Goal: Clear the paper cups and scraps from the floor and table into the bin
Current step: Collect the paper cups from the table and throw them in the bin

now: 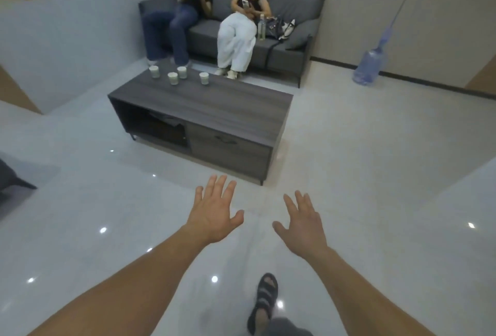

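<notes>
Head view, left grip (214, 214), right grip (303, 225) splayed, released, tapered paper cups (173, 78) on woodgrain table (214, 104)

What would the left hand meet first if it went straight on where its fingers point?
Probably the low coffee table, around its drawer front; the left hand is open and only bare floor lies between. Depth is unclear, so it might pass above the tabletop instead.
</notes>
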Demonstrator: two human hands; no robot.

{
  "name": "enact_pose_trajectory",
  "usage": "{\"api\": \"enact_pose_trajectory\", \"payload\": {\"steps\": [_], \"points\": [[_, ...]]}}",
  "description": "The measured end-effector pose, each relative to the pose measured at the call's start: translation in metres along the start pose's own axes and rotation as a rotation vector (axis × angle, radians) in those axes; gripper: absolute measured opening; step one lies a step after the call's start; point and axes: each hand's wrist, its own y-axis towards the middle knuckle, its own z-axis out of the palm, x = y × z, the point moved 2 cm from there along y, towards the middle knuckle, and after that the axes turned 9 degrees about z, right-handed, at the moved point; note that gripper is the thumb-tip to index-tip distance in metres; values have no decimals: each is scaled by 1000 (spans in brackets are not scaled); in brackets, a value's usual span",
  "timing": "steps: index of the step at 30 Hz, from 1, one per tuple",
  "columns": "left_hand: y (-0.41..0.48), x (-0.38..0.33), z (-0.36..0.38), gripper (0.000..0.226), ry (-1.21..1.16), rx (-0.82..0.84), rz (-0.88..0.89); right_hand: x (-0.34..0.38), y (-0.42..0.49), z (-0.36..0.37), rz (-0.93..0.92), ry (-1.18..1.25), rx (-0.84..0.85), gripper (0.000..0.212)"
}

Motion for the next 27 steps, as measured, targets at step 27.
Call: {"api": "enact_pose_trajectory", "payload": {"steps": [27], "points": [[284, 387, -60, 82, -60, -95, -382, 353, 434, -18, -348, -53, 94, 78]]}}
